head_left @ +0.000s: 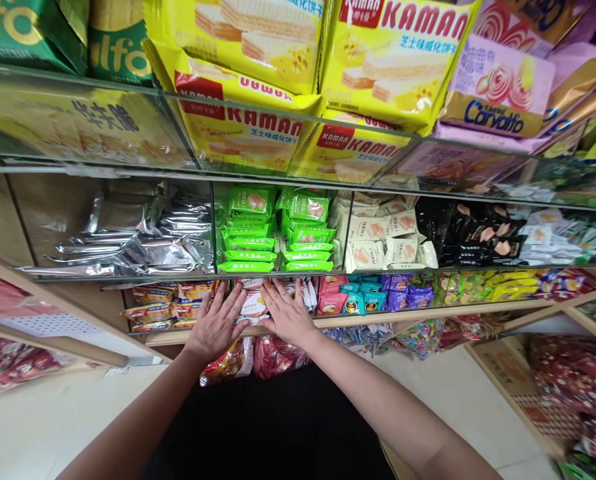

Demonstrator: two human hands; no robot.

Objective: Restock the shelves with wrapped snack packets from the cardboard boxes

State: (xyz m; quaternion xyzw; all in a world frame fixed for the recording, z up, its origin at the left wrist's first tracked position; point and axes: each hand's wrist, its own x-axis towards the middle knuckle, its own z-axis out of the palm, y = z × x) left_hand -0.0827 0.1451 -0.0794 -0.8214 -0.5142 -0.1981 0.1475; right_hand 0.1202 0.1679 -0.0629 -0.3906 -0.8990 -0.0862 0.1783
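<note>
My left hand lies flat with its fingers stretched out at the left side of some white-and-red snack packets on the lower shelf. On their right side rests my right hand, also flat with fingers spread. Both thumbs point inward over the front of the packets, nearly meeting. Part of the packets is hidden under my fingers. Orange-and-blue snack packets lie to the left of my left hand. Pink packets and teal packets sit to the right of my right hand.
Above my hands, a glass-fronted shelf holds silver packets, green packets and cream packets. Higher up, yellow wafer packs stand behind a glass edge. Bagged goods are below the lower shelf. A cardboard box stands at right.
</note>
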